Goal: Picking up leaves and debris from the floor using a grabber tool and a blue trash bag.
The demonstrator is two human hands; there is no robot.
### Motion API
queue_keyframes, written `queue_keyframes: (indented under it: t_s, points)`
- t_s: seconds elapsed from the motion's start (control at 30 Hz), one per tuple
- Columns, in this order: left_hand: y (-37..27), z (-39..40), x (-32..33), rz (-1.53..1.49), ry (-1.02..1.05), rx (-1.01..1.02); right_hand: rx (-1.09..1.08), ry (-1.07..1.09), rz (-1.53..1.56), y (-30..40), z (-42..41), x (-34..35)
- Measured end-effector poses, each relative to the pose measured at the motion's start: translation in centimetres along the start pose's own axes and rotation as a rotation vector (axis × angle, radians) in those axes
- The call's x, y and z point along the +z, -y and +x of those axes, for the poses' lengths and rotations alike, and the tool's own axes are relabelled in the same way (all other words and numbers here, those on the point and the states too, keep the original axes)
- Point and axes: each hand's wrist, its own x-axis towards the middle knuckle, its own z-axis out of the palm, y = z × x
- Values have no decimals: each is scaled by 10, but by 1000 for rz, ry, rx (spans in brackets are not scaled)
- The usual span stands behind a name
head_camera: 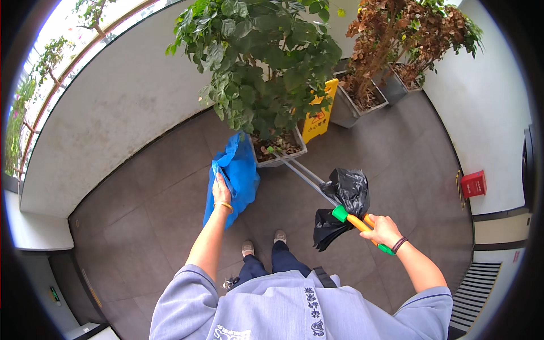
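Observation:
My left hand [221, 191] grips the gathered edge of a blue plastic bag [244, 174], which hangs left of the nearest planter. In my right hand [382, 229] are the orange handles of long metal litter tongs [304, 175] with green fittings. Their far ends reach into the square grey planter [303, 144], over dry leaf litter [285, 145]. A small green piece [270, 149] shows at the tips; whether it is held there I cannot tell. A crumpled black plastic bag [348, 187] hangs around the handles, just ahead of my right hand.
A leafy green plant [263, 68] fills the nearest planter. Behind it stand a yellow wet-floor sign [321, 112] and another planter [355, 108] with a browned plant [378, 46]. A red box [474, 184] sits by the right wall. Grey tiles [170, 229] cover the floor.

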Motion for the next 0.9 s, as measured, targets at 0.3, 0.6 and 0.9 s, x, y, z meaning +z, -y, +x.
queue_keyframes:
  t_s: [0.3,0.6,0.9]
  points:
    - [12,17,8,-48,-25,-29,48,59,253,-31,-5,-2]
    - [-14,13,28,-79,-52,-134,191,224,738,-58,-12,4]
    - [-10,17,31,-143,-52,-76,406,500,1240,-50,-36,7]
